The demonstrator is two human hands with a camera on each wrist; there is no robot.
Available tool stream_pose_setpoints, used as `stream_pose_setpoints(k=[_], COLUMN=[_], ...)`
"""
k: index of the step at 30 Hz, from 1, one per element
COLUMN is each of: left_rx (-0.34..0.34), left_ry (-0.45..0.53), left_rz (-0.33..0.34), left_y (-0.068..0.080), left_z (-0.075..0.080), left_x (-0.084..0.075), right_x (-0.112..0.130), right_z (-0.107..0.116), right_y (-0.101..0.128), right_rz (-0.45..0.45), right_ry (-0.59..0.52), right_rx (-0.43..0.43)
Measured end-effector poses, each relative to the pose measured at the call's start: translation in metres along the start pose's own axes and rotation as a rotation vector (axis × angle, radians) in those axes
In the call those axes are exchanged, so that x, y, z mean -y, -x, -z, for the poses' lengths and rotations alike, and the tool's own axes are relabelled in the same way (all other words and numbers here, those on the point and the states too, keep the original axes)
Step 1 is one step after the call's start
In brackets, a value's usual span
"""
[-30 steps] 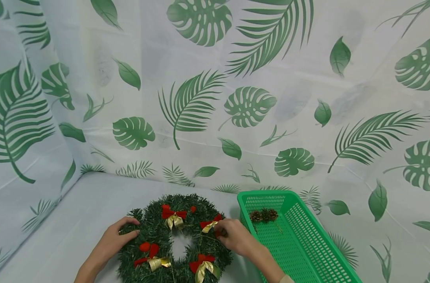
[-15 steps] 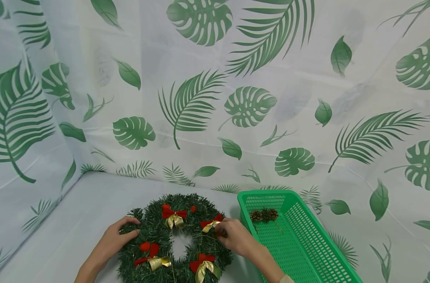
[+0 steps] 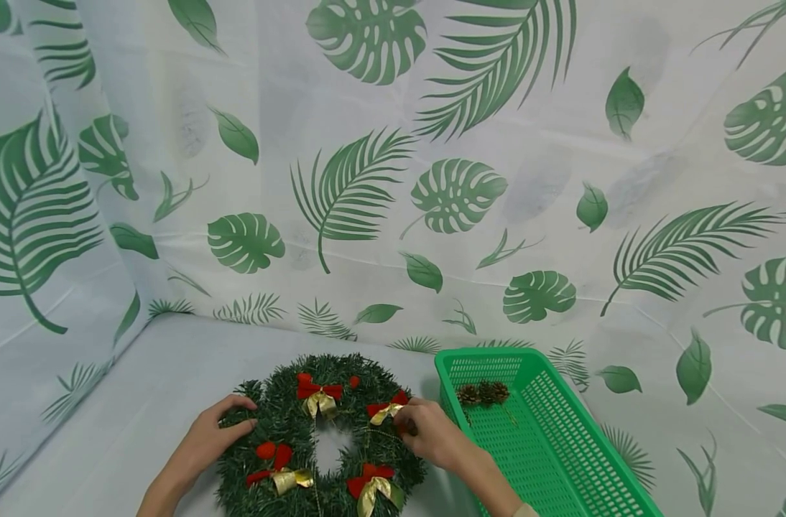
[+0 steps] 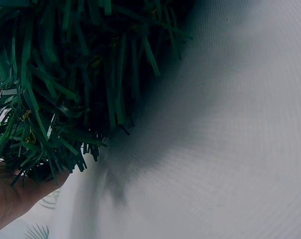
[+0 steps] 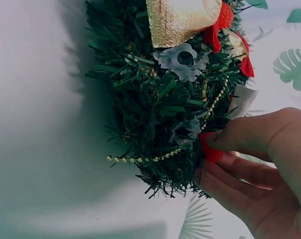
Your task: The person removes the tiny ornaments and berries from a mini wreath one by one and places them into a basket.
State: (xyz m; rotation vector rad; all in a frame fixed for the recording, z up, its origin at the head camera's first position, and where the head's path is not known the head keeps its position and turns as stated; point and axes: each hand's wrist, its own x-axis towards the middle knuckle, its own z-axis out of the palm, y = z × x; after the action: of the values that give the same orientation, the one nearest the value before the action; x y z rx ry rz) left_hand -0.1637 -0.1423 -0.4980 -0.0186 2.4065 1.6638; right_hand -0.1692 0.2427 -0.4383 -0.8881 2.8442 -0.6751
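Now both our hands meet the wreath (image 3: 286, 413) on the worktop (image 3: 186, 359).
Our right hand (image 3: 437, 434) pinches a red ornament (image 5: 211, 151) between its fingers; our left hand (image 3: 204, 436), fingers loosely apart, touches the wreath's left edge.

The wreath (image 3: 291, 420) is dark green, its bows (image 3: 318, 392) red-and-gold, the backdrop (image 3: 367, 283) leaf-patterned green on white.

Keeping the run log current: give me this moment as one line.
left hand: holds wreath, left edge | right hand: pinches red ornament, wreath's right side | basket: right of wreath, cones inside
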Motion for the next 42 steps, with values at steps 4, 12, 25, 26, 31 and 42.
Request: stream_pose_setpoints(k=[4,12,25,26,31,42], left_rx=[0.000,-0.003,-0.001,-0.001,0.000,0.007], left_ry=[0.002,-0.007,-0.009,-0.009,-0.005,0.008], left_rz=[0.000,-0.002,0.002,0.002,0.007,0.010], left_y=[0.000,0.001,0.001,0.001,0.002,0.002], left_z=[0.000,0.000,0.000,0.000,0.001,0.001], left_x=[0.000,0.000,-0.001,-0.001,0.000,-0.001], right_x=[0.000,0.000,0.003,0.003,0.004,0.006], right_z=[0.001,0.002,0.007,0.007,0.010,0.022], right_y=[0.000,0.002,0.005,0.005,0.005,0.007], right_rz=[-0.012,-0.011,0.001,0.004,0.017,-0.009], right_ry=[-0.021,-0.020,-0.014,-0.016,-0.030,-0.117], right_rx=[0.005,-0.013,-0.052,-0.054,-0.059,-0.036])
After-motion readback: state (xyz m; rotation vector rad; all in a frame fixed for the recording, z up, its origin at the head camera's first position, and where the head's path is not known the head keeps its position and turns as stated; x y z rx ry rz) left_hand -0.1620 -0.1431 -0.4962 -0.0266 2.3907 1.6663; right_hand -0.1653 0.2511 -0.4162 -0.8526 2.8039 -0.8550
